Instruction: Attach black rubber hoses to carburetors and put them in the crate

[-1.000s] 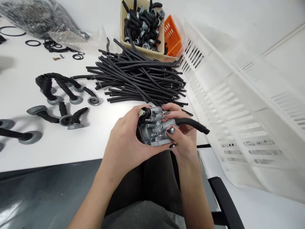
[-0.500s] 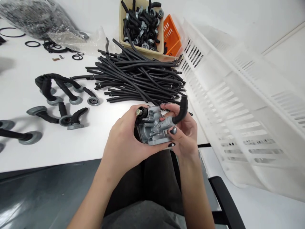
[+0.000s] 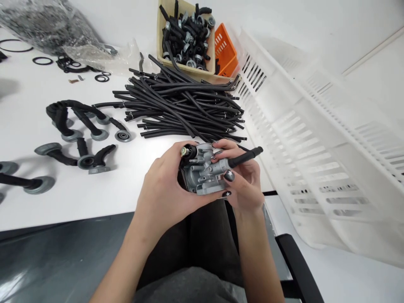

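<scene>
A grey metal carburetor-like part [image 3: 205, 172] is held between both hands above the table's front edge. My left hand [image 3: 167, 185] wraps round its left side, thumb along the bottom. Gripping the right side is my right hand [image 3: 244, 181], its thumb near the metal neck and other fingers behind. From that neck a black rubber boot [image 3: 244, 158] points right and slightly up. A black cap with a brass-coloured fitting [image 3: 188, 152] sits at the part's upper left. Just beyond the hands lies a pile of black hoses [image 3: 183, 101].
Black elbows with grey caps [image 3: 85, 160] stand at left. Behind are rubber rings [image 3: 42, 61], a plastic bag of parts [image 3: 47, 25], a cream bin [image 3: 186, 67] and an orange basket [image 3: 225, 50]. A white crate [image 3: 296, 113] leans at right, above a chair armrest [image 3: 296, 265].
The black rubber boot has turned from bending upward to pointing right. Both hands keep their hold on the metal part, with the right fingers slightly shifted.
</scene>
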`<action>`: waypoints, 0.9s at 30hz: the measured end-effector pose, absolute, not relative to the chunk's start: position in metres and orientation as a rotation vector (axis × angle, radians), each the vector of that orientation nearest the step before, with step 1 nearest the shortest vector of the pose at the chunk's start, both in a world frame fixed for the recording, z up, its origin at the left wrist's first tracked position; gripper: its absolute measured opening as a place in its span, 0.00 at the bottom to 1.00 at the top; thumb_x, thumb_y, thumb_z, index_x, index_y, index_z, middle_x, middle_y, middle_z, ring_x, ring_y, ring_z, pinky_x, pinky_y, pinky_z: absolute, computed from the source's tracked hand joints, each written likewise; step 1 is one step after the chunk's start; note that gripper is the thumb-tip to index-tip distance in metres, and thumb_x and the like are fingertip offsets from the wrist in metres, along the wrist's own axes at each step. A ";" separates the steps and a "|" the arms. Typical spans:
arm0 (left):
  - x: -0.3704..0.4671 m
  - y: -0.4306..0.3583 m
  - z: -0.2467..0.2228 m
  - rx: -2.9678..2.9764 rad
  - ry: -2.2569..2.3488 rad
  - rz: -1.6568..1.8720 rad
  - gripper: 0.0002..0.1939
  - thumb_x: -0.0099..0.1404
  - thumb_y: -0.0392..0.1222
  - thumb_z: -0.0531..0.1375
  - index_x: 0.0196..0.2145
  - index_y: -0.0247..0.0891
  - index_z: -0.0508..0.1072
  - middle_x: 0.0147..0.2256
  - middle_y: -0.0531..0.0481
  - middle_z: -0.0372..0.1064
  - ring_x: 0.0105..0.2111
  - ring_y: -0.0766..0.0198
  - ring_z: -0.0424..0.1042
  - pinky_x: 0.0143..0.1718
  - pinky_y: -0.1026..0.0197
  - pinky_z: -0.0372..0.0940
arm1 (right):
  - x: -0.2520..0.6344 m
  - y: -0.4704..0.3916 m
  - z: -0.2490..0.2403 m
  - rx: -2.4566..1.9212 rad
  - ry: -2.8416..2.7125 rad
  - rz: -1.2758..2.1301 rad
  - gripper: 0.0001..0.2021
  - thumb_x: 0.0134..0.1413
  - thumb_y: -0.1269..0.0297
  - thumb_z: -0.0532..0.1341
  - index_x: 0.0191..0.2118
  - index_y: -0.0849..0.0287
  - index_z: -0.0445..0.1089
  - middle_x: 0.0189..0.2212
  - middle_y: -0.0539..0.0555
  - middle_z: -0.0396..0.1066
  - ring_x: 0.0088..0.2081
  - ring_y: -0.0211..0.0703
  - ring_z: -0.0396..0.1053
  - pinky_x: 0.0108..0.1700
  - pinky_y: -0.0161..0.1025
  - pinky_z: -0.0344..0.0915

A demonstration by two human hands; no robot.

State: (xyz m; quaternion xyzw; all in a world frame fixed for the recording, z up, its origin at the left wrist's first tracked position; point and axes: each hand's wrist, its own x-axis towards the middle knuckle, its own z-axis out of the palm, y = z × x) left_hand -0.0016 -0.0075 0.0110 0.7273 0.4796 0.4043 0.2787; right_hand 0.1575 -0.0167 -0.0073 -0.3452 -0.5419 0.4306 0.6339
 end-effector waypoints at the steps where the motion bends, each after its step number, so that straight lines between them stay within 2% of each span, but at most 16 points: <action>1: -0.002 -0.008 0.011 1.949 1.288 1.085 0.34 0.47 0.53 0.72 0.48 0.48 0.64 0.44 0.53 0.74 0.41 0.54 0.75 0.42 0.50 0.70 | 0.158 -0.017 -0.007 -0.786 -1.232 0.992 0.09 0.50 0.58 0.69 0.39 0.50 0.79 0.46 0.55 0.72 0.46 0.52 0.72 0.45 0.48 0.72; 6: -0.002 -0.007 0.010 1.972 1.287 1.089 0.34 0.47 0.52 0.72 0.48 0.48 0.63 0.43 0.53 0.74 0.41 0.54 0.75 0.42 0.51 0.71 | 0.158 -0.017 -0.007 -0.790 -1.203 1.028 0.10 0.49 0.57 0.69 0.38 0.52 0.76 0.46 0.55 0.72 0.42 0.50 0.74 0.45 0.50 0.73; 10: -0.003 -0.006 0.009 1.975 1.278 1.085 0.35 0.47 0.53 0.72 0.49 0.47 0.63 0.43 0.51 0.74 0.40 0.53 0.75 0.41 0.52 0.70 | 0.157 -0.014 -0.008 -0.813 -1.169 1.047 0.10 0.48 0.59 0.71 0.33 0.53 0.71 0.46 0.54 0.74 0.39 0.47 0.75 0.42 0.46 0.73; 12: -0.003 -0.006 0.009 1.986 1.274 1.092 0.34 0.47 0.53 0.72 0.49 0.47 0.63 0.43 0.51 0.74 0.40 0.54 0.76 0.42 0.52 0.70 | 0.156 -0.013 -0.008 -0.807 -1.190 1.015 0.11 0.47 0.58 0.72 0.36 0.52 0.72 0.47 0.53 0.74 0.42 0.48 0.74 0.42 0.45 0.73; 16: -0.002 -0.006 0.008 1.980 1.293 1.097 0.35 0.46 0.53 0.73 0.49 0.47 0.63 0.43 0.52 0.74 0.40 0.53 0.76 0.41 0.52 0.70 | 0.154 -0.013 -0.009 -0.846 -1.263 0.883 0.11 0.50 0.56 0.70 0.40 0.49 0.76 0.46 0.53 0.73 0.51 0.52 0.71 0.50 0.49 0.72; 22: 0.000 -0.007 0.009 1.979 1.297 1.103 0.34 0.47 0.51 0.72 0.49 0.47 0.64 0.44 0.51 0.74 0.41 0.53 0.76 0.44 0.50 0.69 | 0.152 -0.015 -0.011 -0.848 -1.224 0.861 0.08 0.49 0.61 0.71 0.37 0.49 0.75 0.43 0.51 0.73 0.45 0.47 0.73 0.45 0.45 0.72; 27: -0.001 -0.006 0.009 1.983 1.272 1.112 0.34 0.47 0.53 0.72 0.49 0.46 0.64 0.43 0.51 0.74 0.40 0.54 0.76 0.42 0.52 0.70 | 0.153 -0.017 -0.008 -0.826 -1.293 0.847 0.09 0.56 0.55 0.66 0.42 0.49 0.77 0.47 0.54 0.73 0.50 0.51 0.71 0.49 0.49 0.71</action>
